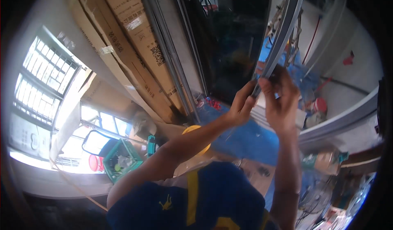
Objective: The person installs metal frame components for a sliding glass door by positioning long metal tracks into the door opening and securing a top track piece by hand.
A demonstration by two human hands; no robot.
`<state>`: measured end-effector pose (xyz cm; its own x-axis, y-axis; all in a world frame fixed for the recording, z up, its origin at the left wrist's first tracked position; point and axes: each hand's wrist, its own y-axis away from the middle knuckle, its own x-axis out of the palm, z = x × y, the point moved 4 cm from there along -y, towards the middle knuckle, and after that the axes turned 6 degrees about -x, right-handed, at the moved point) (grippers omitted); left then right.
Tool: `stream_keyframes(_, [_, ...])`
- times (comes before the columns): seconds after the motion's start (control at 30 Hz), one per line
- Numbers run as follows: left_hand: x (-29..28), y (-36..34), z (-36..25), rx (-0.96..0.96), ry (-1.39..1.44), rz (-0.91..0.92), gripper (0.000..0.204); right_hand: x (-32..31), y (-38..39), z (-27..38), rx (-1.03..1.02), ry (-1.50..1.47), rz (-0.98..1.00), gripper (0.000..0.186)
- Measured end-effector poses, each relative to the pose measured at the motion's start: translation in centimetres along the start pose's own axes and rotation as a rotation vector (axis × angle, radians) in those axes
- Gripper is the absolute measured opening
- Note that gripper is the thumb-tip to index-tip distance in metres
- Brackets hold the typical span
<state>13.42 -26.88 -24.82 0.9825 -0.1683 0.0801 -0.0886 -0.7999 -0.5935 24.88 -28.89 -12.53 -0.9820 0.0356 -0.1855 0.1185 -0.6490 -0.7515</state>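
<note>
In front of me stands a dark glass door panel [233,38] with a grey metal frame [286,25] along its right side. My left hand [242,103] is closed at the edge of that frame, its thumb and fingers pinched round it. Just to the right, my right hand [281,101] has thumb and fingers bent against the same edge from the other side. Whatever small thing may be between the right fingers is hidden, and its fingertips lie partly in shadow.
Tall cardboard-wrapped boards [135,46] lean to the left of the panel. Blue sheeting [245,142] covers part of the floor. A green basket [120,158] and a yellow bucket [198,136] stand at the lower left. A red-lidded container [319,105] sits beyond the doorway.
</note>
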Motion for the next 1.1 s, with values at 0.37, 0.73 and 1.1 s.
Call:
stream_keyframes(0.37, [-3.5, -1.3, 0.3, 0.042, -0.262, -0.226, 0.071, 2.6, -1.8, -4.5, 0.054, -0.114, 0.189, 0.032])
stream_keyframes(0.73, [-9.5, -1.9, -0.1, -0.224, -0.191, -0.187, 0.072, 5.8, -5.4, -6.6, -0.061, -0.183, 0.266, 0.037])
stream_keyframes(1.1, [-11.6, -6.7, 0.8, -0.162, -0.144, 0.060, 0.054, 6.3, -8.6, -7.9, -0.021, -0.224, 0.328, 0.044])
